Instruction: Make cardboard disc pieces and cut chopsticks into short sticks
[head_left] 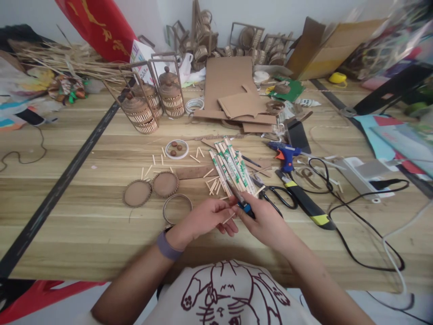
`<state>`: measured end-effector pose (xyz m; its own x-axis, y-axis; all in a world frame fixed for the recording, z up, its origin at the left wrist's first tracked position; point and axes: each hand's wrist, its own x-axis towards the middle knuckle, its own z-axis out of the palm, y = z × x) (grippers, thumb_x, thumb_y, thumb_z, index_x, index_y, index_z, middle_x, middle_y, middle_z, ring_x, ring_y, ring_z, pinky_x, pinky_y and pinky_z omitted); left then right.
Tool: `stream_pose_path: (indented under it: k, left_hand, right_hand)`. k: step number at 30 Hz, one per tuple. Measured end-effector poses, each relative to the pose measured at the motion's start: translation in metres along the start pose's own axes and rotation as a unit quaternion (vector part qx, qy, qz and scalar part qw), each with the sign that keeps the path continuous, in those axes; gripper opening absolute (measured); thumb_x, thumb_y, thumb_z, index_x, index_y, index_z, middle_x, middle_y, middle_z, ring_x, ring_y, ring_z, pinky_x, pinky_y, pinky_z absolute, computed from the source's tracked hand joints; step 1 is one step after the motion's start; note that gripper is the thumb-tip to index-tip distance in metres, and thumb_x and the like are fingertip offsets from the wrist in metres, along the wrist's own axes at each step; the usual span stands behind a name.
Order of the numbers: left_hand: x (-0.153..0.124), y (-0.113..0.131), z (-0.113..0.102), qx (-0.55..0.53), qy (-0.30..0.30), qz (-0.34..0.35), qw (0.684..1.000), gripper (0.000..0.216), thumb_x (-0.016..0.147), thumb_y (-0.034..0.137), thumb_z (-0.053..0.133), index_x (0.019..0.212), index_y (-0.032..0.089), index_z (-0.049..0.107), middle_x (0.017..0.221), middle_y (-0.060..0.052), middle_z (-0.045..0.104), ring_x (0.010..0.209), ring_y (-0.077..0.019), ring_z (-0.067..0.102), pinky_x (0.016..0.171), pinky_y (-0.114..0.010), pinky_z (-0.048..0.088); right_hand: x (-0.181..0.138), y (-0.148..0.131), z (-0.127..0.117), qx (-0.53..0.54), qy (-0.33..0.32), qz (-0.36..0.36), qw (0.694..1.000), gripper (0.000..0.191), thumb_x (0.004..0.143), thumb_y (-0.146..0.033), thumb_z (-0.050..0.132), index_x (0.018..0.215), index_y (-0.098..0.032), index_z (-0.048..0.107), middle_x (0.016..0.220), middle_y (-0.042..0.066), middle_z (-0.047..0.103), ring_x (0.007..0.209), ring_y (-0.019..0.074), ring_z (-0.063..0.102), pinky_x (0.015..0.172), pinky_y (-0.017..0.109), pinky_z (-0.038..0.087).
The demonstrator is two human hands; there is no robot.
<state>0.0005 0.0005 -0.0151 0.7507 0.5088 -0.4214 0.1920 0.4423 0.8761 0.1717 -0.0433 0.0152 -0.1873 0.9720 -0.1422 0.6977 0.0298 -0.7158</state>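
At the near middle of the tabletop (pixel 101 243), your two hands, working close together.

Left hand (pixel 206 220): fingers pinching one stick (pixel 229 218), long axis from near left to far right.

Right hand (pixel 267 221): fingers clenched round the blue and black handle of one tool (pixel 248 209), exact type not clear to you; its metal end points far and left, crossing the stick's direction.

Governing relation: the stick lies to the near left of the tool. Your left hand has it; your right fingertips are just beside its far end. Whether metal and stick touch, you cannot tell.

Chopsticks (pixel 233 164), wrapped: one bundle, count uncertain from overlap; directly on the far side of your fingers, long axis far left to near right, your right hand nearer.

Loose sticks (pixel 214 186): many, left of the bundle and farther left; no sure count.

Discs (pixel 137 193): two, left of your left hand.

Hoop (pixel 163 208): one, nearer than the discs.

Tape rolls (pixel 176 158): two, the nearer one encircling three balls (pixel 173 153).

Lanterns (pixel 140 115): three, far left.

Scissors (pixel 264 191): one pair, just beyond your right hand.

Knife (pixel 307 203), black and yellow: one, right.

Glue gun (pixel 287 157): one, far right of the bundle.
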Motion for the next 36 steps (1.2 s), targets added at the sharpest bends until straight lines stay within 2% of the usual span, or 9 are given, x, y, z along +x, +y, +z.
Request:
stream_pose_path:
  k: [5,7,11,13,15,19,27,36]
  left_hand:
    - [0.0,-0.004,-0.004,-0.022,-0.036,-0.005,0.999,0.051,0.071,0.065,0.066,0.076,0.015,0.058,0.069,-0.007,0.071,0.059,-0.0141,0.064,0.059,-0.026,0.048]
    - [0.0,-0.004,-0.003,-0.034,-0.036,-0.003,0.999,0.05,0.072,0.064,0.066,0.077,0.014,0.06,0.068,-0.006,0.07,0.059,-0.0141,0.064,0.059,-0.026,0.047]
    - [-0.001,-0.002,0.0,-0.081,0.03,0.011,0.996,0.045,0.074,0.059,0.067,0.076,0.014,0.061,0.067,-0.004,0.068,0.062,-0.0145,0.065,0.061,-0.025,0.047]
    - [0.001,-0.002,0.001,-0.107,0.078,0.028,0.991,0.042,0.072,0.056,0.069,0.074,0.014,0.061,0.067,-0.003,0.066,0.062,-0.0141,0.064,0.061,-0.025,0.046]
    - [0.002,-0.002,0.001,-0.135,0.117,0.047,0.983,0.04,0.07,0.053,0.071,0.076,0.015,0.062,0.069,-0.003,0.066,0.064,-0.0141,0.063,0.061,-0.025,0.047]
    - [0.006,-0.004,0.003,-0.174,0.146,0.06,0.972,0.039,0.069,0.051,0.072,0.076,0.014,0.063,0.071,-0.003,0.066,0.066,-0.0158,0.063,0.063,-0.027,0.049]
    - [0.007,-0.005,0.009,-0.174,0.137,0.088,0.971,0.04,0.07,0.052,0.073,0.08,0.014,0.066,0.075,-0.003,0.067,0.064,-0.0133,0.062,0.065,-0.026,0.049]
    - [0.005,-0.005,0.011,-0.167,0.151,0.109,0.968,0.035,0.073,0.048,0.072,0.076,0.014,0.064,0.074,-0.002,0.069,0.065,-0.0126,0.062,0.066,-0.025,0.05]
  right_hand:
    - [-0.001,0.0,0.002,0.024,-0.006,0.001,1.0,0.019,0.092,-0.032,0.044,0.1,-0.02,0.056,0.088,0.006,0.071,0.08,0.0202,0.068,0.071,0.03,0.05]
    - [-0.001,0.002,0.004,0.032,0.01,-0.022,0.999,0.02,0.093,-0.032,0.046,0.105,-0.021,0.057,0.095,0.007,0.071,0.086,0.0206,0.068,0.075,0.031,0.051]
    - [-0.002,0.005,0.011,0.0,0.123,-0.095,0.988,0.025,0.091,-0.037,0.053,0.109,-0.021,0.057,0.12,0.014,0.06,0.114,0.0261,0.059,0.092,0.041,0.05]
    - [-0.004,0.005,0.017,-0.022,0.172,-0.097,0.98,0.032,0.088,-0.042,0.059,0.112,-0.021,0.056,0.122,0.015,0.054,0.117,0.0287,0.056,0.095,0.045,0.05]
    - [-0.006,0.005,0.022,-0.042,0.192,-0.091,0.976,0.04,0.083,-0.044,0.065,0.116,-0.022,0.054,0.122,0.015,0.051,0.117,0.0307,0.055,0.095,0.049,0.05]
    - [-0.009,0.004,0.03,-0.068,0.188,-0.094,0.975,0.049,0.081,-0.038,0.069,0.123,-0.022,0.049,0.123,0.015,0.046,0.121,0.032,0.051,0.097,0.05,0.05]
    - [-0.007,0.004,0.034,-0.091,0.202,-0.102,0.97,0.043,0.083,-0.028,0.064,0.122,-0.022,0.047,0.121,0.014,0.046,0.119,0.0298,0.053,0.096,0.047,0.051]
    - [-0.009,0.006,0.033,-0.062,0.192,-0.093,0.975,0.044,0.082,-0.029,0.064,0.122,-0.02,0.049,0.117,0.014,0.051,0.113,0.0286,0.056,0.093,0.045,0.052]
